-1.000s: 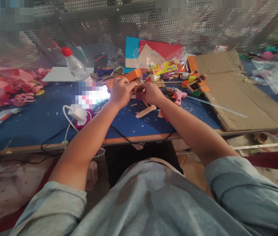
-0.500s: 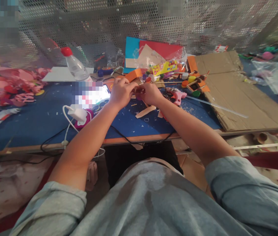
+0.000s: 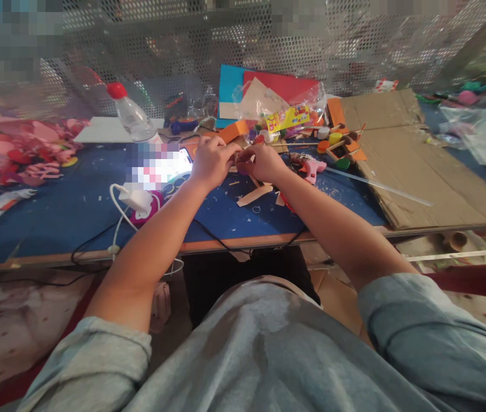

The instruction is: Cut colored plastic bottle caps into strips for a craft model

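Over the blue table (image 3: 217, 220), my left hand (image 3: 211, 163) and my right hand (image 3: 264, 164) meet at the fingertips. The fingers of both are bent and pinched around something small that they mostly hide; a bit of purple shows under the right fingers, but its kind cannot be made out. Just below lies a tan strip (image 3: 255, 195), flat on the table. A pink glue gun (image 3: 312, 169) rests to the right of my right hand. Left of my left hand is a lit phone (image 3: 185, 161).
A red-capped bottle (image 3: 133, 114) stands behind a purple power strip (image 3: 147, 213) with a white charger (image 3: 135, 198). Cardboard (image 3: 435, 166) covers the right side. Pink cut-outs (image 3: 28, 146) pile up at left. Coloured sheets (image 3: 283, 86) and a yellow-labelled bag (image 3: 288, 118) lie at the back.
The right fingers have shifted very slightly around the hidden piece. Otherwise both hands stay in the same place.
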`<state>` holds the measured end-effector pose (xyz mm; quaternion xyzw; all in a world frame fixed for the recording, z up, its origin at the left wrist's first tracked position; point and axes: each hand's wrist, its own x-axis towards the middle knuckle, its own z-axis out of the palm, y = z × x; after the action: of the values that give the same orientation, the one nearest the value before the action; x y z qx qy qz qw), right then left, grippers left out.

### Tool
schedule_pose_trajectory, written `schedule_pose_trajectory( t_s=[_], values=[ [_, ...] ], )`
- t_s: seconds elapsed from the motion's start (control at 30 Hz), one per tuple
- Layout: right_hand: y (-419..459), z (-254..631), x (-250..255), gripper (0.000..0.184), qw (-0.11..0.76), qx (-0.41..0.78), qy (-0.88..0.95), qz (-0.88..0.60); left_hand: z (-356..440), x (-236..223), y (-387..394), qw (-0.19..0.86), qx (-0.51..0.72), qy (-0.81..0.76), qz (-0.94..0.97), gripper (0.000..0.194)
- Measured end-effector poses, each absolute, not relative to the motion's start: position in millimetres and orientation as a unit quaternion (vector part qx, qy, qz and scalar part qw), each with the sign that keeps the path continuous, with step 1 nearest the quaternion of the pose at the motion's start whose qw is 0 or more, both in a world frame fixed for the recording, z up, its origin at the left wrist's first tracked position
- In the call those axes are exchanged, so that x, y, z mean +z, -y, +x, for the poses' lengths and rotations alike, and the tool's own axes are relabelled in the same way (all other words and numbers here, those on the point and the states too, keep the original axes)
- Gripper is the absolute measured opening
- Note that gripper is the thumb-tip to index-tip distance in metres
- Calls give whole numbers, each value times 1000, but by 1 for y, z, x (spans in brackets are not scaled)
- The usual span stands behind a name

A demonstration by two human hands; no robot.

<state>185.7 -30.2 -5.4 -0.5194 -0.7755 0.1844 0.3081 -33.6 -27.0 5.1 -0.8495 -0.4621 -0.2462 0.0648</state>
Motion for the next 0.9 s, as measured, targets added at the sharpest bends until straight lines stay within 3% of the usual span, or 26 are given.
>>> schedule_pose_trajectory(
  t_s=[0.6,0.9],
  values=[
    [33,182,-5,20,322,173,781,-506,-32,5,27,65,-250,449,-855,38],
    [37,182,-2,23,312,193,759,-538,-35,4,25,81,-254,441,-857,29]
  ],
)
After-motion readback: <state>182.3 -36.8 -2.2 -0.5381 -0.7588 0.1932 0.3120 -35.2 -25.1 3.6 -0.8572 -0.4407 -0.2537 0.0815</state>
